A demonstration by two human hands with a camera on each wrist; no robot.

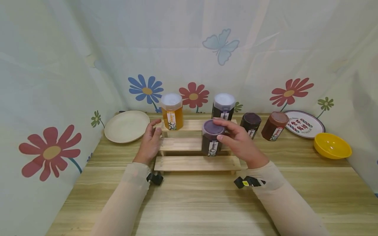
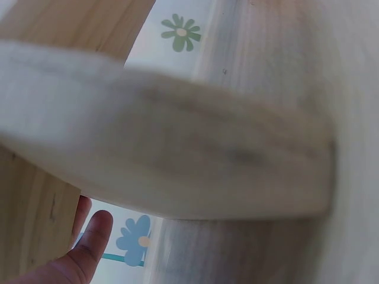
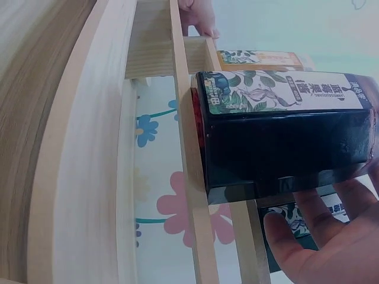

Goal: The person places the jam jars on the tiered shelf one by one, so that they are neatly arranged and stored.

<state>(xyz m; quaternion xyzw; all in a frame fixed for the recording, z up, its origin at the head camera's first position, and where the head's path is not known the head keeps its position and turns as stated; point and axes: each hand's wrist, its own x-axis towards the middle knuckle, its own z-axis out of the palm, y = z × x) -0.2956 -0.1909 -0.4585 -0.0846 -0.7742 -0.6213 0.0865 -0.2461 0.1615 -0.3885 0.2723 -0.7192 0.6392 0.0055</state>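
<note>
My right hand [image 1: 239, 139] grips a dark jar with a purple lid [image 1: 212, 139], fingers and thumb around its upper part. The jar stands upright over the middle step of a three-step wooden rack [image 1: 198, 163]; in the right wrist view its base is right at a shelf edge. My left hand [image 1: 150, 142] is at the rack's left end, fingertips at the end of the top step, its thumb [image 2: 98, 231] extended. On the top step stand an orange jar with a white lid [image 1: 172, 113] at left and a dark white-lidded jar [image 1: 223, 108] at right.
Right of the rack stand another dark jar [image 1: 251, 124] and a red-brown jar [image 1: 274, 126]. Beyond them are a patterned oval plate [image 1: 310, 132] and a yellow bowl [image 1: 332, 147]. A cream plate [image 1: 127, 127] lies at left. Flower-printed curtains enclose the wooden table [image 1: 195, 206].
</note>
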